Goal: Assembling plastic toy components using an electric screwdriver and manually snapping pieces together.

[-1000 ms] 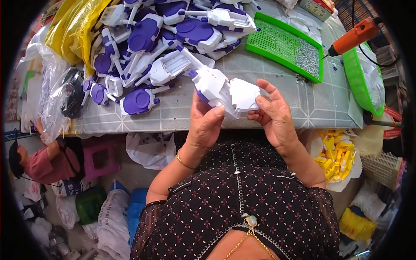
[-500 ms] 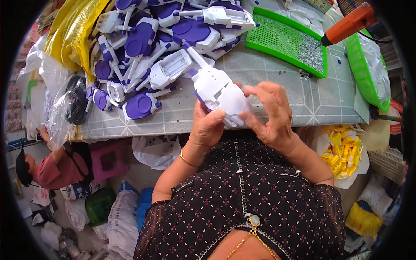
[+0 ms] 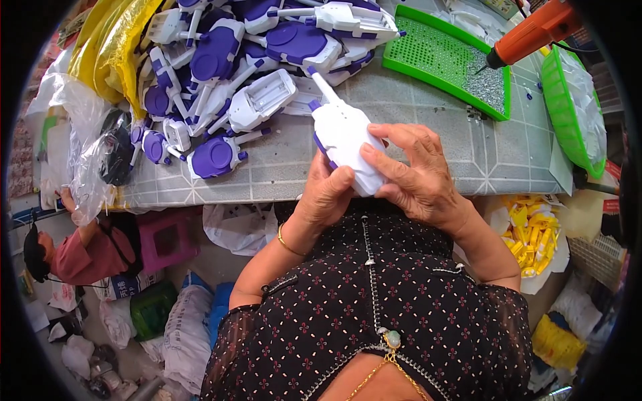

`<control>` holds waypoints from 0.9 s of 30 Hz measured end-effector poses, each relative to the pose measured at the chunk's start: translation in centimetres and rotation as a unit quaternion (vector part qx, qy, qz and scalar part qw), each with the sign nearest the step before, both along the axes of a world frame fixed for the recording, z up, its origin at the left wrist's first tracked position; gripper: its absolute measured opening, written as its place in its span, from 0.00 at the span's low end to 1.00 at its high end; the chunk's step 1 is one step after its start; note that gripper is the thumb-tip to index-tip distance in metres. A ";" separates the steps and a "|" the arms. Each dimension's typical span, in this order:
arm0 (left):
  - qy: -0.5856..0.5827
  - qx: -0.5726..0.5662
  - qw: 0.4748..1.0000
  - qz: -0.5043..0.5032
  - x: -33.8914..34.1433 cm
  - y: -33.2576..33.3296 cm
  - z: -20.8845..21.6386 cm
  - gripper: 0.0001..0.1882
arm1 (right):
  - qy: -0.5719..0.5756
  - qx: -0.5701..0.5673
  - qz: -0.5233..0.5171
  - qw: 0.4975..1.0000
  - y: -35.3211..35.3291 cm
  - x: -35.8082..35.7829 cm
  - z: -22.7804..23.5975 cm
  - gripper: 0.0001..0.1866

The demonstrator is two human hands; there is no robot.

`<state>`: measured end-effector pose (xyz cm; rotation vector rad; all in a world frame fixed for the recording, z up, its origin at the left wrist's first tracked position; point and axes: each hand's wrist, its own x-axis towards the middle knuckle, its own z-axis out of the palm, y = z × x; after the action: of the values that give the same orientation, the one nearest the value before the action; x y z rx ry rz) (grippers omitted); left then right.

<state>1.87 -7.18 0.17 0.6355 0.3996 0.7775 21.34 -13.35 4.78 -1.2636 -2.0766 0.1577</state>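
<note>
Over the table's near edge I hold a white-and-purple plastic casing [image 3: 342,144] with a thin white stem at its upper end. Its smooth white back faces up, and some purple shows along its left side. My left hand [image 3: 326,194] is closed around the lower left side, thumb on the edge. My right hand [image 3: 424,170] grips the right side and lower end, its fingertips pressing on the white back cover. To the left, a pile of similar casings includes one with an open compartment facing up [image 3: 264,100] and one with its purple face up [image 3: 214,157].
A green perforated tray [image 3: 428,57] with small metal screws stands at the back. An orange electric screwdriver [image 3: 535,33] hangs over its right end. Farther right is a green basket [image 3: 555,110] of white parts. Yellow plastic parts [image 3: 533,234] lie below the table. Another person [image 3: 83,254] is at far left.
The white cover sat askew with a dark gap; now it lies flush on the casing. My right fingers have come down onto it, and the casing has shifted slightly right.
</note>
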 end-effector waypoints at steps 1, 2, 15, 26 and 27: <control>0.001 0.000 1.000 -0.001 0.2 -0.1 0.0 0.46 | -0.027 0.002 -0.030 0.999 0.1 -0.3 -0.1 0.29; -0.003 -0.004 1.000 0.027 0.5 -0.2 0.1 0.44 | -0.026 0.003 -0.031 0.999 0.1 -0.8 0.0 0.29; 0.499 0.631 0.587 0.092 -1.8 0.9 5.6 0.22 | 0.082 -0.098 0.094 0.987 2.4 4.4 -3.2 0.25; 0.452 0.729 0.510 0.065 0.5 2.3 1.3 0.37 | 0.161 0.279 -0.426 0.846 -0.8 11.0 1.7 0.20; 0.454 0.733 0.501 0.068 0.5 2.3 1.2 0.38 | 0.138 0.280 -0.489 0.815 -0.1 12.8 2.5 0.24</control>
<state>2.39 -4.85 1.34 2.7722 0.6928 0.7277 34.14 -13.49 7.23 -1.6109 -0.9037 -0.6521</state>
